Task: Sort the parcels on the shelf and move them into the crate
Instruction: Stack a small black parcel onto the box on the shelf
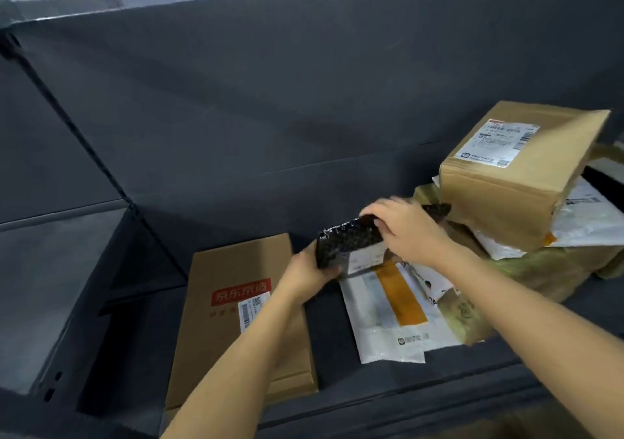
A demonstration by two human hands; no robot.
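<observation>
Dark grey shelf [337, 347] panels fill most of the view, with a slanted metal strut [84, 145] running down the left side. Both hands hold one small black parcel [351, 242] just above the shelf, tilted so that its right end sits higher. It is wrapped in shiny black bubble film, and a pale label covers its lower right part. The left hand [309, 269] is clamped on the lower left corner, while the right hand [405, 229] grips the top edge with its fingers curled over it. Below and to the left, a flat brown box [223, 303] with a red printed panel lies on the shelf. A white mailer bag [381, 320] with an orange stripe lies just under the black parcel. At the right, a larger cardboard box [516, 175] with a white label sits tilted on a heap of bags and parcels.
</observation>
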